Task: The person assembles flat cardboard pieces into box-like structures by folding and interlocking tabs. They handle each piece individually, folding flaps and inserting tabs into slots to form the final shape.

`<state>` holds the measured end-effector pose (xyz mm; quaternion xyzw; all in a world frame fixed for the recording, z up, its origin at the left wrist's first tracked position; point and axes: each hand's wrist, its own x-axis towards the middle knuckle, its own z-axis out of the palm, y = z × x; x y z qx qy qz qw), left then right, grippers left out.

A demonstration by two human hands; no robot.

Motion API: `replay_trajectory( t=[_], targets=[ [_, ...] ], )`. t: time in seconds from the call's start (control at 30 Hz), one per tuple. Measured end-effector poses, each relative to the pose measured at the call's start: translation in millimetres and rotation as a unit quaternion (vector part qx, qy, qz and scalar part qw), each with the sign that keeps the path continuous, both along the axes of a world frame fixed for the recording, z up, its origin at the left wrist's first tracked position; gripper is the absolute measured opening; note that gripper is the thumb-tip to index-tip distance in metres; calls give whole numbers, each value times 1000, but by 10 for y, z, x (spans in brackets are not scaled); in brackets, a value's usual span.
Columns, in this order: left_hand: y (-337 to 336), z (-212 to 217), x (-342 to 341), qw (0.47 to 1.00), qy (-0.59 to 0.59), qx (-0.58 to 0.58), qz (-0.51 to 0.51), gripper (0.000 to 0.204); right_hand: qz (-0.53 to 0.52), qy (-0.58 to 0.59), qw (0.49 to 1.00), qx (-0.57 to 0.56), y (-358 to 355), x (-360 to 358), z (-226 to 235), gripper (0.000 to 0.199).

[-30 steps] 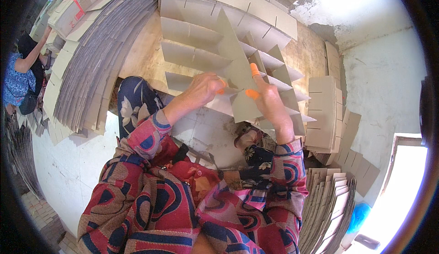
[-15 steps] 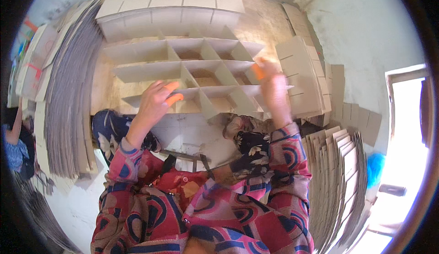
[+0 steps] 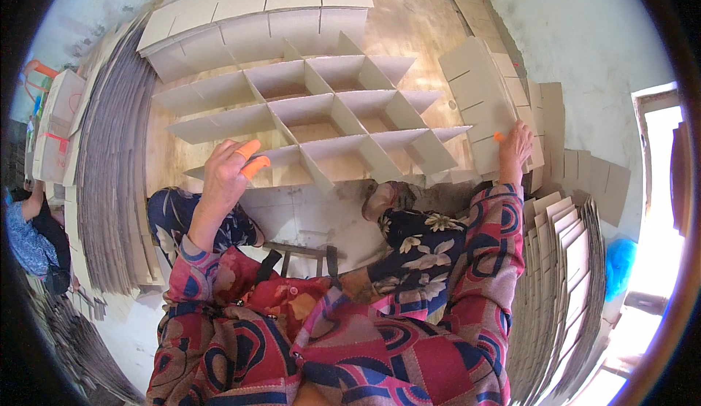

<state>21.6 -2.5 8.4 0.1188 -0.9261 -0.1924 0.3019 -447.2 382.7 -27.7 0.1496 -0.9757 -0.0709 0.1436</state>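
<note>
A cardboard divider grid of interlocked slotted strips stands on the wooden tabletop before me. My left hand is at the grid's near left corner, beside the front strip. Orange covers sit on its thumb and a finger, which are apart with nothing visible between them. Over at the right, my right hand grips the near edge of a slotted cardboard strip on a flat pile. An orange cover shows on that hand too; its fingertips are partly hidden.
Slotted strips are stacked behind the grid. A tall row of cardboard sheets lines the left, and more strips stand at the lower right. Another person is at the far left. My knees are under the table's near edge.
My right hand has moved right, from the grid's right end to the pile of strips. My left hand has shifted slightly left in view and stays by the grid's near left corner.
</note>
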Motion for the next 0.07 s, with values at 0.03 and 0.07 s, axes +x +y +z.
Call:
replay_trajectory(
  t=[0.03, 0.07],
  targets=[
    [1, 12, 3, 1000, -3, -4, 2, 37, -3, -47, 999, -13, -1, -69, 24, 51],
    [4, 22, 9, 1000, -5, -6, 4, 37, -6, -94, 995, -25, 9, -134, 58, 51]
  ],
)
